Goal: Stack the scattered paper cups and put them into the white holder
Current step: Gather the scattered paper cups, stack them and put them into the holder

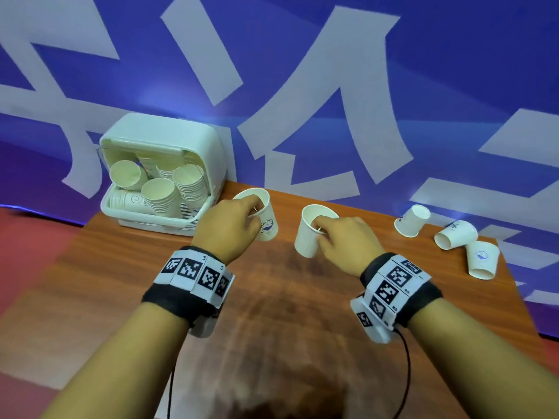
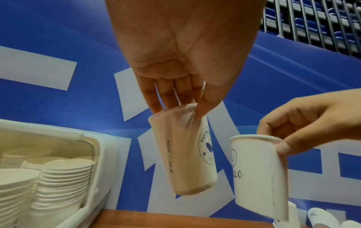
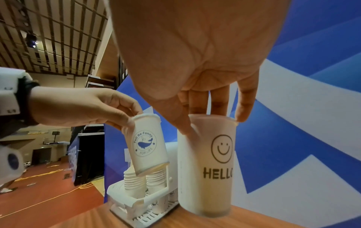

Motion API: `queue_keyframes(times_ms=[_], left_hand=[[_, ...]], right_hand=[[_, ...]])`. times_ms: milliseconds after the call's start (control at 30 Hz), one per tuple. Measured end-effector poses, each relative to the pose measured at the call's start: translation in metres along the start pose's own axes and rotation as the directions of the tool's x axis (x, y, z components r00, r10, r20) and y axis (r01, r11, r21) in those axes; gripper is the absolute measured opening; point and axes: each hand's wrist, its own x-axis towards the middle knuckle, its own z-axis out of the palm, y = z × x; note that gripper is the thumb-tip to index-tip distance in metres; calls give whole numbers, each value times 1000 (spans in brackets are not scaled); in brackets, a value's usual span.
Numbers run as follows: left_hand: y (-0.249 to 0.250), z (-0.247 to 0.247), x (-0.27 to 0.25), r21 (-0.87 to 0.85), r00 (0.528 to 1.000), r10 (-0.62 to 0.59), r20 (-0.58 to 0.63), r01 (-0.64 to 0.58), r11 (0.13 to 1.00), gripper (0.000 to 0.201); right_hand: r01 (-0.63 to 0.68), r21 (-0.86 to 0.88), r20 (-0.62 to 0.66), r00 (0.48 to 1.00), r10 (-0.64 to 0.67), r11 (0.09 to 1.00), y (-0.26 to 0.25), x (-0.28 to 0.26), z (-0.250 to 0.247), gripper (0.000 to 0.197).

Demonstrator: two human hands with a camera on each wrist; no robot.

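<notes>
Nearest, above the wooden bench [image 1: 272, 297], both hands hang with fingers pointing down, each pinching a paper cup by its rim. The right hand [image 1: 348, 240] has fingers dipped inside the mouth and the thumb pressed on the outer wall of the smiley cup [image 1: 311, 234], printed "HELLO"; its base sits just at the bench surface, though the right wrist view is too blurred to tell whether it touches. Just left of that cup, clearly apart from it, the left hand [image 1: 230, 228] grips the whale cup [image 1: 266, 219] the same way, fingers inside and thumb outside, holding it tilted and clear of the bench. Farther back and to the left of the whale cup stands the white holder [image 1: 208, 140], its lid raised, with several stacks of nested cups [image 1: 187, 182] leaning inside. Well to the right of the smiley cup, near the bench's far right corner, three loose cups [image 1: 453, 237] lie on their sides close together. Behind everything rises a blue and white banner [image 1: 332, 86].
</notes>
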Motion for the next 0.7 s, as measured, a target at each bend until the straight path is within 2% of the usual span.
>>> queue_keyframes(times_ms=[200,367,467,600,700], left_hand=[[-97,-35,-1,-10,996,23,88,-22,1000,21],[-175,-66,7,-22,995,31,93,-30,999,22],[-204,-83,16,-19,998,27,53,-26,999,23],[-232,-97,31,17,996,27,-85,-26,1000,21],[-246,-93,45,44,994,46,-97,-42,998,21]], right_hand=[[-68,25,-24,997,69,997,-84,50,8,24],[-104,46,-52,993,107,993,-148,87,22,28],[-139,79,-36,989,142,987,-173,95,26,26],[-187,68,5,982,187,980,-187,100,31,27],[-218,61,33,976,217,974,-186,101,31,26]])
